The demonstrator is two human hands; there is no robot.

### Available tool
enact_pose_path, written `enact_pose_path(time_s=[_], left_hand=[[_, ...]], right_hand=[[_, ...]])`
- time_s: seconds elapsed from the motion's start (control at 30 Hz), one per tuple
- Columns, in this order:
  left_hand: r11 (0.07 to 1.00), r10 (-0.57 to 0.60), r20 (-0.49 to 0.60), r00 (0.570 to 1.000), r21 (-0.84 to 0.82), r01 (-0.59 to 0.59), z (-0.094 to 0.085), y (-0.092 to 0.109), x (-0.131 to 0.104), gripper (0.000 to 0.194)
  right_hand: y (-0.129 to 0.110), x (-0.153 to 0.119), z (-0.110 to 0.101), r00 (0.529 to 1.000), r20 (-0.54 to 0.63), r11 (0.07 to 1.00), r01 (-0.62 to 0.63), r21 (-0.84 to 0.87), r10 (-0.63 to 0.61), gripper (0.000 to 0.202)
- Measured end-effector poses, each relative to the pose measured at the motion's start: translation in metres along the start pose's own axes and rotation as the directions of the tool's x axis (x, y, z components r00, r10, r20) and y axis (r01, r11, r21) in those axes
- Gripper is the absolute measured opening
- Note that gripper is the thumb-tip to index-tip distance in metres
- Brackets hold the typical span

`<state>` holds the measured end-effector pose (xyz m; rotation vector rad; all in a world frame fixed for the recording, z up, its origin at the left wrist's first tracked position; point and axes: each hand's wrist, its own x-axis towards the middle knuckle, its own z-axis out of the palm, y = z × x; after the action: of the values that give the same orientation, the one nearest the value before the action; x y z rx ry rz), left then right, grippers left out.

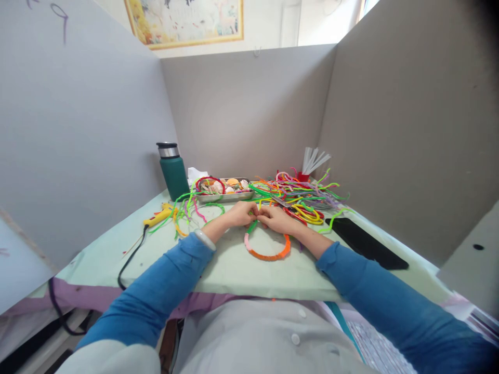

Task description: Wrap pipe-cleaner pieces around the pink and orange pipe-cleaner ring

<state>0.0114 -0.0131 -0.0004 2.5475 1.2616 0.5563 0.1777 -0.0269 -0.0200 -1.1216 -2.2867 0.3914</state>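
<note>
A ring (pixel 268 257) wrapped in fuzzy orange, pink and green pipe cleaner lies on the table in front of me. At its far, green side my left hand (pixel 241 214) and my right hand (pixel 275 218) meet, both with fingers pinched together. Between the fingertips is a green pipe cleaner (pixel 252 227) that joins the ring; its end is hidden by my fingers. Just beyond my right hand are scissors (pixel 284 203) with red handles, beside a yellow coil of pipe cleaner (pixel 307 214).
A yellow glue gun (pixel 158 215) with a black cord lies left, near a green bottle (pixel 173 174). A metal tray (pixel 226 197) holds shells. Behind are heaped pipe cleaners (pixel 296 183) and glue sticks (pixel 312 161) in a red cup. A black phone-like slab (pixel 364 243) lies right. Grey partitions (pixel 249 114) surround the table.
</note>
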Motion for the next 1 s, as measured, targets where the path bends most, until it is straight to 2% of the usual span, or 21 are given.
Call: enact_pose_path(time_s=[1.0], left_hand=[[0.999, 0.039, -0.008, 0.999, 0.028, -0.039, 0.0004, -0.0002, -0.0002, 0.019]], right_hand=[[0.0014, 0.0010, 0.0012, 1.000, 0.000, 1.000, 0.002, -0.002, -0.002, 0.014]])
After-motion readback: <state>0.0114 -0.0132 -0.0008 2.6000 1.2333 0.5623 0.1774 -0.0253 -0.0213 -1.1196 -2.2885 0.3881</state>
